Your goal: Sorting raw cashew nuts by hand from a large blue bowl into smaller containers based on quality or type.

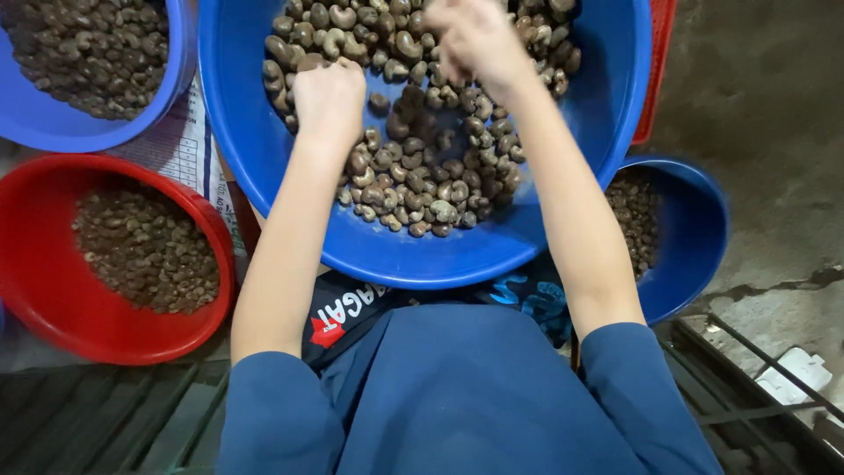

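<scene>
Heaped across the upper centre of the frame: raw cashew nuts (422, 167), curved, grey-brown and mottled, inside a large blue basin (264, 176) tilted toward the lap. Beneath and to the right, rough grey concrete floor (756, 105), cracked toward the lower right; dark slats along the bottom edge.

Left hand (328, 98) curled into a loose fist, knuckles up, resting on the nuts at the pile's left side; contents of the fist hidden. Right hand (475, 40) blurred at the top of the frame, fingers bent down onto the nuts; whether closed on any, impossible to tell.

Further out: a red bowl (35, 290) of smaller brown pieces at left, a second blue basin (53, 132) of nuts at upper left, a smaller blue bowl (694, 229) at right, a red crate edge (658, 79) behind it.
</scene>
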